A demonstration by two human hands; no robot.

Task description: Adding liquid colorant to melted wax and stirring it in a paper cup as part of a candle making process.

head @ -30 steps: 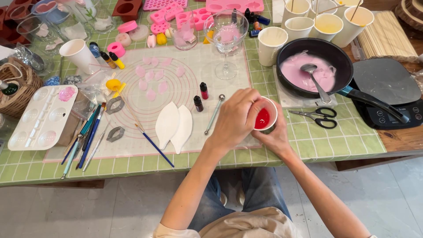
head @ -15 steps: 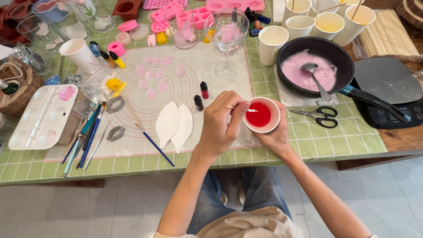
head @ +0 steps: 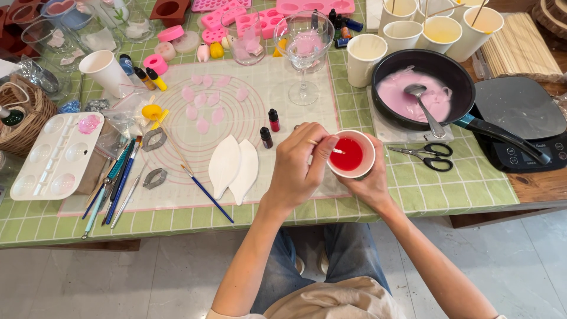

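Light, thin-walled paper cup of red liquid (head: 352, 155) at six o'clock on the bench (head: 413, 195), likely spillable, cradled by right hand (head: 372, 183); left hand (head: 298, 168) fingers pinching a stirring stick (head: 331, 149).

We reach both forearms forward from below, close together. Our left hand (head: 298, 171) is bent at the wrist, fingers curled and pinched together at the tips. Our right hand (head: 369, 183) sits just beside it, fingers wrapped upward in a cupping grip.
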